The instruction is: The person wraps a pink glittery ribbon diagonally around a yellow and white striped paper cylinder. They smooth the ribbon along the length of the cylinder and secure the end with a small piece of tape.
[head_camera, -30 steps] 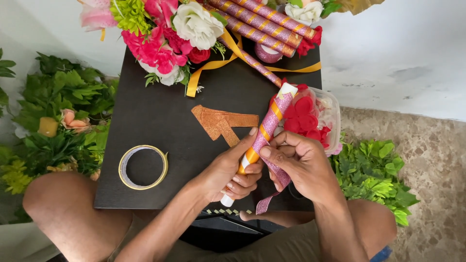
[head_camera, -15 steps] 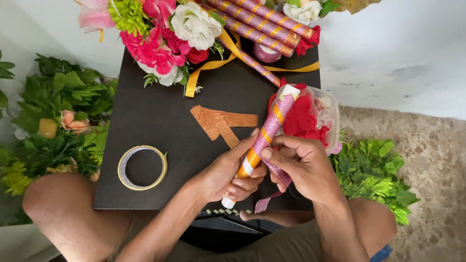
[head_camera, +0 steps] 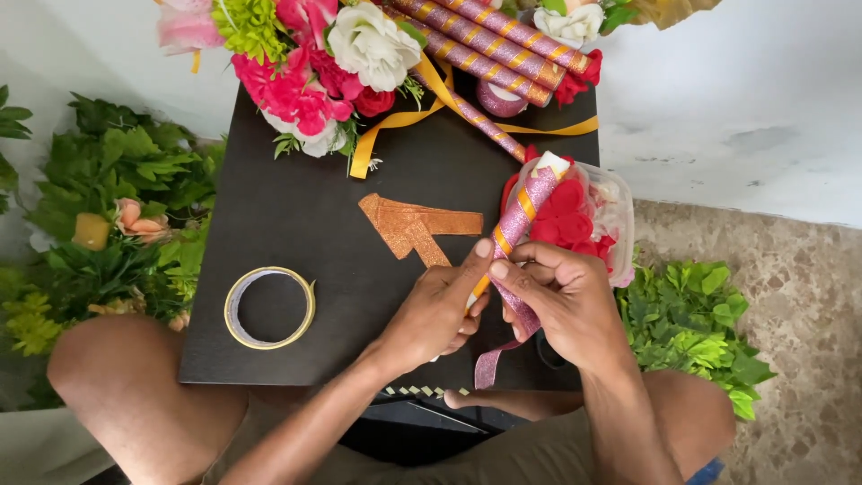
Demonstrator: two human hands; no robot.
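Barely anything has shifted since a second ago — my left hand [head_camera: 437, 310] still clasps the glitter-wrapped stick [head_camera: 519, 224], right of the tape roll [head_camera: 268, 307], while my right hand [head_camera: 561, 301] pinches pink ribbon [head_camera: 503, 346] against it — wrapping continues.

Bright, even daylight, soft faint shadows, sharp focus throughout, no glare or blur.

clear plastic container [head_camera: 618, 216] of red petals, table's right edge

Pink-and-orange wrapped stick [head_camera: 521, 211] between left hand [head_camera: 435, 310] and right hand [head_camera: 561, 301], above black table [head_camera: 296, 224].
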